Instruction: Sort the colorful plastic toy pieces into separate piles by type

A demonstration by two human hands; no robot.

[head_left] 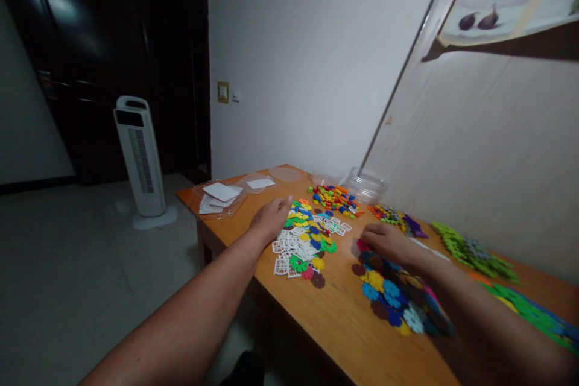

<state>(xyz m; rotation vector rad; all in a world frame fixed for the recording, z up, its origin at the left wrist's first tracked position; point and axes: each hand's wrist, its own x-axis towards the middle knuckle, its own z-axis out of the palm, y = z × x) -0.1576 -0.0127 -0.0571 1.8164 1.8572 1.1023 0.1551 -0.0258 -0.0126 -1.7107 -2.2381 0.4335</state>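
Observation:
My left hand (272, 219) rests against the left side of a mixed pile, its fingers mostly hidden behind the back of the hand. That pile has white plastic window-shaped pieces (292, 245) and colourful notched flower discs (313, 229). On the right, my right hand (384, 240) is curled downward at the far end of a second heap of flower discs (391, 294) in blue, brown and yellow. Something pink shows under its fingertips, too blurred to name. My right forearm covers part of this heap.
On the wooden table (312, 313) are a heap of small colourful blocks (335, 200), clear plastic containers (366, 184), lids with white papers (221, 193), and green pieces (474, 251) along the wall. A white tower fan (140, 163) stands on the floor.

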